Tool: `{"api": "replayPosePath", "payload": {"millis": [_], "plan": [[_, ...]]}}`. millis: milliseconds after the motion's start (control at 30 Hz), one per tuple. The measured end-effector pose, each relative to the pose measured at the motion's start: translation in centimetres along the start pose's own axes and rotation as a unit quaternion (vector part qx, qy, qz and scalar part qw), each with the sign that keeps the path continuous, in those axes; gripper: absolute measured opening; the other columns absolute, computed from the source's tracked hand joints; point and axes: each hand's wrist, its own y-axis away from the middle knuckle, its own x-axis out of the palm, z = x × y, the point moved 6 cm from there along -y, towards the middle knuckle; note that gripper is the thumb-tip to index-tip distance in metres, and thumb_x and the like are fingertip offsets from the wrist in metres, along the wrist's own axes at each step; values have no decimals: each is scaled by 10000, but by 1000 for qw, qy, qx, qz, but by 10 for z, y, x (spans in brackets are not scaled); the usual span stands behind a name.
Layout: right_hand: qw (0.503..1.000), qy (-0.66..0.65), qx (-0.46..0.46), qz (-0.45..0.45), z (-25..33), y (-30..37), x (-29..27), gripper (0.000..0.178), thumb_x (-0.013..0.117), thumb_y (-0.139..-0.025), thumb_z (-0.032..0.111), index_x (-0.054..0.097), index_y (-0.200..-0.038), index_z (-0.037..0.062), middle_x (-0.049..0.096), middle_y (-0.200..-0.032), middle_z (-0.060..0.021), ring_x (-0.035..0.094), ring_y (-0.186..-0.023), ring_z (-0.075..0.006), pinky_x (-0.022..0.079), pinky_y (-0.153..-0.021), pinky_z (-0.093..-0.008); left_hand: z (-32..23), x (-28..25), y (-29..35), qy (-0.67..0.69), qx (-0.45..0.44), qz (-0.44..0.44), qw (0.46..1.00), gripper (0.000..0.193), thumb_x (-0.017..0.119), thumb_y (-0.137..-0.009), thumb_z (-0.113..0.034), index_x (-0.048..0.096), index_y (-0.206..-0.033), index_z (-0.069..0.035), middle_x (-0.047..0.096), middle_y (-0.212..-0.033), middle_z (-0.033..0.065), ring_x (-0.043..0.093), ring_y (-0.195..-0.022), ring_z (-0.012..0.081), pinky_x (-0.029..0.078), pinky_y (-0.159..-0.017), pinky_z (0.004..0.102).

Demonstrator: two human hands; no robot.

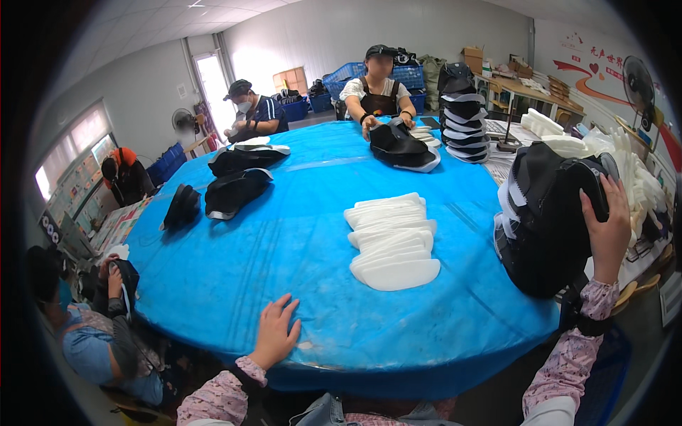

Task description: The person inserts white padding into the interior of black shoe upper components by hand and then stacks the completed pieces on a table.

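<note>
My left hand rests on the near edge of the blue-covered table, fingers apart and holding nothing. At the right edge, my right hand is curled over the side of a bulky pile of black cap-like fabric pieces with white edges, gripping the outermost one. Part of that grip is hidden behind the fabric. Between my hands, farther in, lies an overlapping row of flat white oval pieces.
More black cap-like pieces lie at the left. Across the table, a person handles another black piece beside a tall stack. White pieces are heaped at far right. Another person sits at near left.
</note>
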Motion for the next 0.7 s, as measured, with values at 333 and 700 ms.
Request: {"api": "replayPosePath", "payload": {"millis": [333, 700], "plan": [[998, -53, 9, -46, -10, 14, -21, 486, 540, -892, 320, 428, -1321, 123, 377, -1358, -123, 359, -1268, -292, 307, -1041, -421, 4, 8, 2, 4, 35, -34, 999, 414, 544, -851, -202, 489, -1223, -28, 461, -1273, 169, 404, -1220, 312, 258, -1041, 467], [989, -29, -61, -132, 49, 26, -63, 449, 508, -892, 202, 425, -1301, 36, 346, -1379, -170, 332, -1282, -326, 271, -1051, -444, 5, 12, 0, 13, 46, -39, 998, 427, 559, -837, -199, 488, -1219, -21, 458, -1267, 177, 405, -1222, 309, 251, -1041, 481]]}}
